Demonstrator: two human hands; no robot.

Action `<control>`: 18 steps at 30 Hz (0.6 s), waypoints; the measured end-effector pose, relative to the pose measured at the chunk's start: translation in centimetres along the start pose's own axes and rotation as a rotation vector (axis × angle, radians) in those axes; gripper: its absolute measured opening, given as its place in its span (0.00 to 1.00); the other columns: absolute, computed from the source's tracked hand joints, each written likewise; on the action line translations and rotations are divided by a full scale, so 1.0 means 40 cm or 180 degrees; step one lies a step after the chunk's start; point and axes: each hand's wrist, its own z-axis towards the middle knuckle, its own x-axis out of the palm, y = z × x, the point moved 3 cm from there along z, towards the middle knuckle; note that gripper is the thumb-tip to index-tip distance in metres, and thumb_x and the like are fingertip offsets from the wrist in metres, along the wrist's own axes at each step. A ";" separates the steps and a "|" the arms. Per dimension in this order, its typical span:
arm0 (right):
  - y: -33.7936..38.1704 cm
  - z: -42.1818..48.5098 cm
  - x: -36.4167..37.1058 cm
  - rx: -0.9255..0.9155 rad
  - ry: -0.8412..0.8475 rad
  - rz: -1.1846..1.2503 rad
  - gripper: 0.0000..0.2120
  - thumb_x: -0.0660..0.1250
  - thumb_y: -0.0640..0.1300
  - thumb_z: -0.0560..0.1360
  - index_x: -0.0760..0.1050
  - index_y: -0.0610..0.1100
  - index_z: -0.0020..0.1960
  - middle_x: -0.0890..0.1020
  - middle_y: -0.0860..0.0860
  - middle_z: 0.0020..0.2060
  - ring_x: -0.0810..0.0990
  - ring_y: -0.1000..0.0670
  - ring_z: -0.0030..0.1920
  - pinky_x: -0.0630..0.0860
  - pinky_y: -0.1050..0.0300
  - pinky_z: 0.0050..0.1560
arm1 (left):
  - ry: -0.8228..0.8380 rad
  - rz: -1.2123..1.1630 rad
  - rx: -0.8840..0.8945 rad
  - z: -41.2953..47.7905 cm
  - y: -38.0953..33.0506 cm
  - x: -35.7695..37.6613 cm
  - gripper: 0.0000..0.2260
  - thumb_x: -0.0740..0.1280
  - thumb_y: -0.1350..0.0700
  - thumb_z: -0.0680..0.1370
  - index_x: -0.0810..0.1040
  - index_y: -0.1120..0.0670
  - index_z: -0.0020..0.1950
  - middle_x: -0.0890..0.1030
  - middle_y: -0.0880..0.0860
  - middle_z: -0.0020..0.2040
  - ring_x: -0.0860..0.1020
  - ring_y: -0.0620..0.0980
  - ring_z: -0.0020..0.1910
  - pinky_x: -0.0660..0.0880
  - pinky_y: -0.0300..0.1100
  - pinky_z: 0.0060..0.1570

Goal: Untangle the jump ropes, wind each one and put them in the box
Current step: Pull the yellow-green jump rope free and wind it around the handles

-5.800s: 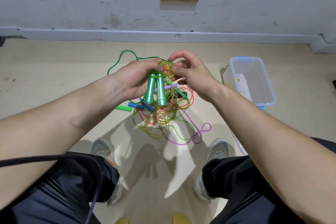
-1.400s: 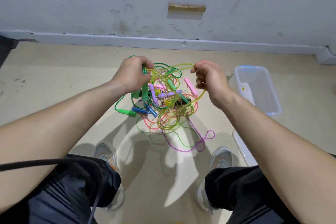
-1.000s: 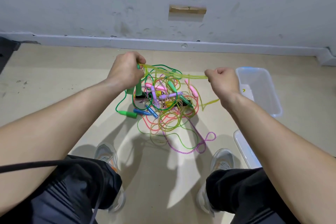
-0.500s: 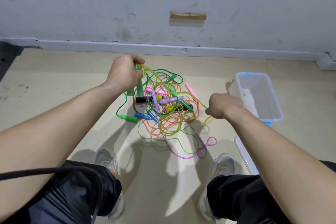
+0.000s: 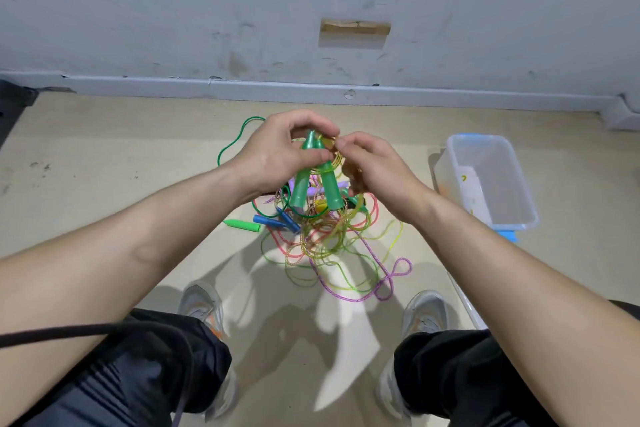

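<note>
Head camera: our left hand [image 5: 277,152] grips two green handles [image 5: 300,188] while our right hand [image 5: 377,166] pinches their yellow cord [image 5: 334,163] above the tangle [image 5: 322,239] mid-floor; the box [image 5: 516,225] stands by the floor's right edge. Pull hard and buried loops may cinch into knots.

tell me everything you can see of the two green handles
The two green handles look like glossy, see-through plastic, tapered, narrow tips up, wide ends down. The left hand grips them side by side near the tips, above the pile. Yellow rope loops round them; the right hand pinches it beside the tips.
</note>
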 end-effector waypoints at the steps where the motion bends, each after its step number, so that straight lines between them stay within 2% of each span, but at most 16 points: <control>1: -0.002 0.002 -0.006 0.0040 -0.0037 -0.0032 0.10 0.61 0.45 0.84 0.75 0.46 0.45 0.70 0.50 0.27 0.67 0.53 0.26 0.65 0.56 0.31 | -0.0049 -0.0146 -0.0053 0.000 0.003 -0.002 0.15 0.75 0.69 0.72 0.81 0.52 0.52 0.84 0.50 0.51 0.81 0.47 0.53 0.78 0.45 0.57; 4: -0.006 0.002 -0.015 0.0037 -0.0046 -0.0390 0.13 0.62 0.49 0.83 0.76 0.48 0.41 0.72 0.51 0.30 0.67 0.55 0.25 0.64 0.55 0.32 | -0.0214 -0.0510 -0.0262 -0.003 0.012 0.002 0.16 0.73 0.69 0.73 0.80 0.51 0.54 0.84 0.56 0.52 0.83 0.51 0.50 0.81 0.47 0.49; 6: -0.013 -0.002 -0.008 -0.0039 0.0060 -0.0711 0.16 0.64 0.53 0.81 0.78 0.43 0.41 0.74 0.52 0.32 0.69 0.56 0.28 0.65 0.55 0.35 | -0.0357 -0.0779 -0.0400 -0.004 0.017 0.007 0.15 0.72 0.70 0.74 0.79 0.53 0.55 0.84 0.58 0.52 0.83 0.50 0.47 0.80 0.43 0.43; 8: -0.020 -0.008 0.002 -0.0017 0.0281 -0.0734 0.19 0.68 0.55 0.79 0.80 0.38 0.45 0.80 0.46 0.35 0.73 0.54 0.33 0.66 0.54 0.39 | -0.0480 -0.1011 -0.0490 -0.007 0.022 0.013 0.15 0.71 0.71 0.75 0.79 0.54 0.55 0.85 0.56 0.50 0.84 0.51 0.46 0.80 0.42 0.41; 10: -0.020 -0.014 0.005 0.0024 0.0521 -0.0641 0.15 0.73 0.53 0.76 0.83 0.40 0.48 0.85 0.43 0.40 0.77 0.52 0.38 0.67 0.53 0.41 | -0.0586 -0.1123 -0.0559 -0.011 0.027 0.017 0.14 0.70 0.71 0.75 0.78 0.54 0.55 0.85 0.54 0.49 0.84 0.52 0.46 0.80 0.44 0.42; 13: -0.025 -0.011 -0.001 0.0074 0.0602 -0.0491 0.07 0.76 0.48 0.74 0.85 0.45 0.44 0.84 0.49 0.35 0.77 0.53 0.36 0.67 0.54 0.40 | -0.0687 -0.1174 -0.0522 -0.020 0.026 0.029 0.14 0.70 0.70 0.76 0.78 0.54 0.56 0.85 0.53 0.50 0.84 0.52 0.46 0.80 0.44 0.42; 16: -0.037 -0.011 0.011 0.0233 0.0663 -0.0332 0.07 0.76 0.48 0.73 0.83 0.45 0.43 0.82 0.48 0.34 0.74 0.53 0.32 0.65 0.57 0.32 | -0.0783 -0.1057 -0.0385 -0.029 0.021 0.038 0.13 0.70 0.68 0.77 0.78 0.53 0.56 0.85 0.53 0.51 0.84 0.52 0.48 0.81 0.47 0.48; 18: -0.042 -0.015 0.023 0.0348 0.0773 -0.0158 0.10 0.76 0.50 0.72 0.83 0.43 0.46 0.83 0.46 0.38 0.74 0.54 0.31 0.64 0.59 0.30 | -0.0839 -0.0948 -0.0317 -0.038 0.017 0.043 0.12 0.70 0.67 0.77 0.78 0.52 0.56 0.85 0.53 0.52 0.83 0.50 0.51 0.81 0.50 0.52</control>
